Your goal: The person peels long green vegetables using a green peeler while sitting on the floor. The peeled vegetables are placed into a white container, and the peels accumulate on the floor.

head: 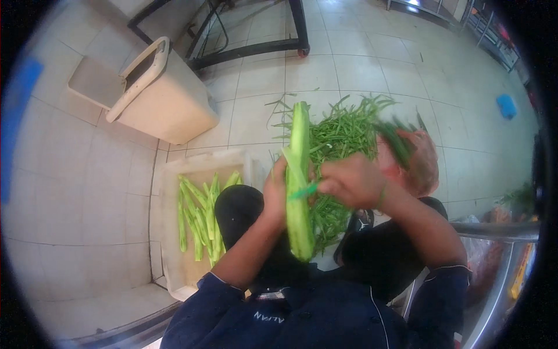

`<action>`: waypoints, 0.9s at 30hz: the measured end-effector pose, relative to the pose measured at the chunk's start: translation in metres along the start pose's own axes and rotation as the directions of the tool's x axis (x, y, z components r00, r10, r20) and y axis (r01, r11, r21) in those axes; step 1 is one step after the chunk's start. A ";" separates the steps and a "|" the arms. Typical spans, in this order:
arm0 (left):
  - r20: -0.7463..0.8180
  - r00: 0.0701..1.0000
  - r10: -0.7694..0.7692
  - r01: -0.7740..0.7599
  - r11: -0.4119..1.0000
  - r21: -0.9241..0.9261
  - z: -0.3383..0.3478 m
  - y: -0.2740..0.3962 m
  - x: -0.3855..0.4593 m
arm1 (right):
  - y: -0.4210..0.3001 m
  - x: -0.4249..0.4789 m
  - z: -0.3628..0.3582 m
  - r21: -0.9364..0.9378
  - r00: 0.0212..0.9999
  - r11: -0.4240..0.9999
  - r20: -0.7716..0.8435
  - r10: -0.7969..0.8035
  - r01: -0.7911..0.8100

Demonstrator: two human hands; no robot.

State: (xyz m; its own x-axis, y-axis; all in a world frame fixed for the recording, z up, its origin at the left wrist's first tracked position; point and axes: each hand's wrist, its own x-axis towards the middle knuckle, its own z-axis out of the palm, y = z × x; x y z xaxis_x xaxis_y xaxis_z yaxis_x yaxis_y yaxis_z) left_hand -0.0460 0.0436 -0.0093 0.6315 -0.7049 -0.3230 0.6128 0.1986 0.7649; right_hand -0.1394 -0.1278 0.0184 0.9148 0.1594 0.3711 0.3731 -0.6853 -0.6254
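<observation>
A long, mostly peeled gourd [301, 227], perhaps a ridge gourd, stands lengthwise in front of me. My left hand [275, 187] grips it from the left side, its fingers partly hidden behind the gourd. A green-handled peeler [304, 192] is in my right hand [353, 181], its head lying across the gourd's face. Just above the peeler, a pale strip of peel [296, 168] curls off the gourd. Motion blurs the right hand a little. Below both hands, a heap of green peelings [344, 135] covers the floor between my feet.
Several peeled gourds lie in a white plastic crate [171, 272] at my left. Dark green unpeeled gourds [399, 144] stick out of a pink plastic bag [425, 168] on the right. A beige bin [174, 104] and a black wheeled frame [248, 53] stand ahead. Metal rails [501, 231] flank my right.
</observation>
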 end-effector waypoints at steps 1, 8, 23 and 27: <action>-0.019 0.999 0.049 -0.050 0.999 -0.021 -0.004 -0.002 0.003 | -0.005 0.000 0.006 -0.007 0.998 0.998 0.012 -0.063 0.063; -0.046 0.998 -0.030 0.033 0.998 0.052 0.007 0.004 -0.012 | 0.014 0.001 0.014 -0.151 0.996 0.988 -0.085 0.010 -0.023; 0.083 0.996 0.020 0.001 0.970 -0.245 0.008 0.008 0.000 | 0.092 0.014 -0.065 0.246 0.765 0.790 -0.209 0.609 -0.562; 0.076 0.997 0.008 0.011 0.970 -0.242 0.005 0.006 0.000 | 0.099 0.010 -0.051 -0.105 0.841 0.839 -0.166 0.515 -0.534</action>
State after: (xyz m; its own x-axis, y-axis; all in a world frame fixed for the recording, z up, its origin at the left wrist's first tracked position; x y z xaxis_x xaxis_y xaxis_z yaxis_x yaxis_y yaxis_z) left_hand -0.0454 0.0415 -0.0019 0.5983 -0.7530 -0.2739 0.7166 0.3498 0.6034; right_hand -0.1011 -0.2308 -0.0047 0.9357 -0.3370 0.1043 -0.1921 -0.7346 -0.6507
